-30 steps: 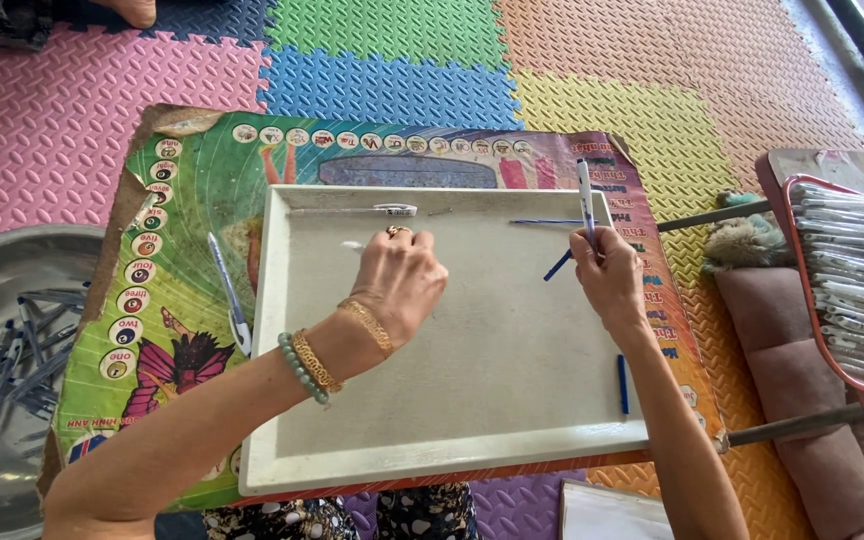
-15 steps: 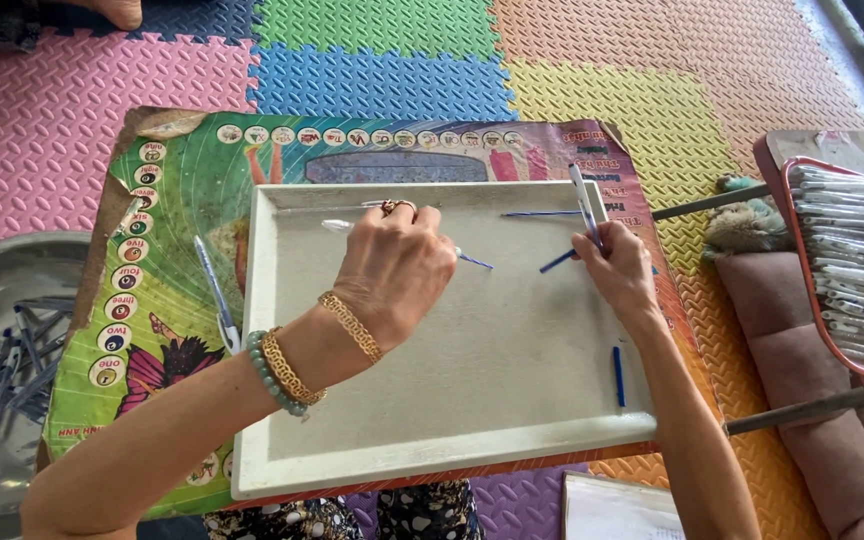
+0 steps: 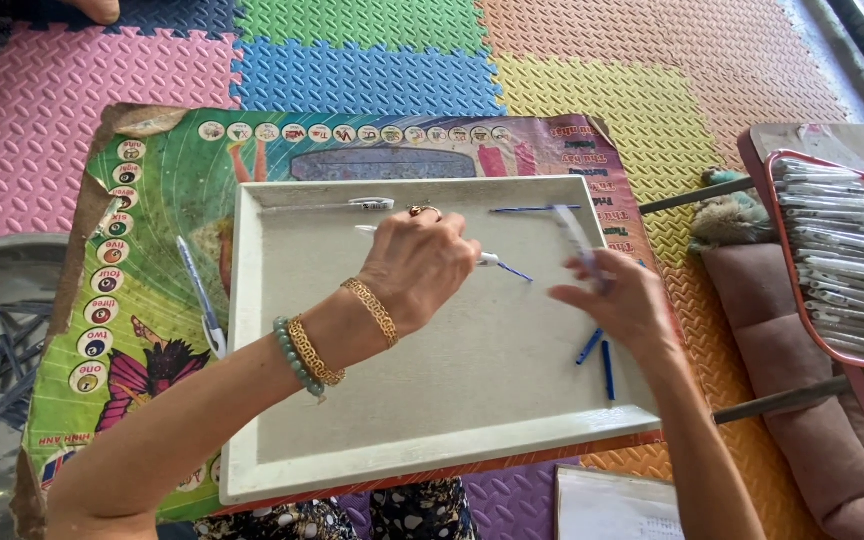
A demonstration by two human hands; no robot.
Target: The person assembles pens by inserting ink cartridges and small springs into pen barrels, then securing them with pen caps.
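Over a shallow white rectangular tray [image 3: 432,440] lying on a colourful printed board [image 3: 152,200], the left hand [image 3: 422,265] has its fingers closed around a white pen barrel with a thin blue refill [image 3: 497,263] poking out toward the right. The right hand [image 3: 617,300] pinches a blurred pale pen part [image 3: 577,235] upright. Two short blue caps [image 3: 600,355] lie on the tray just beside the right wrist.

Home floor workspace: colourful foam mats [image 3: 372,60], cushion [image 3: 812,440].
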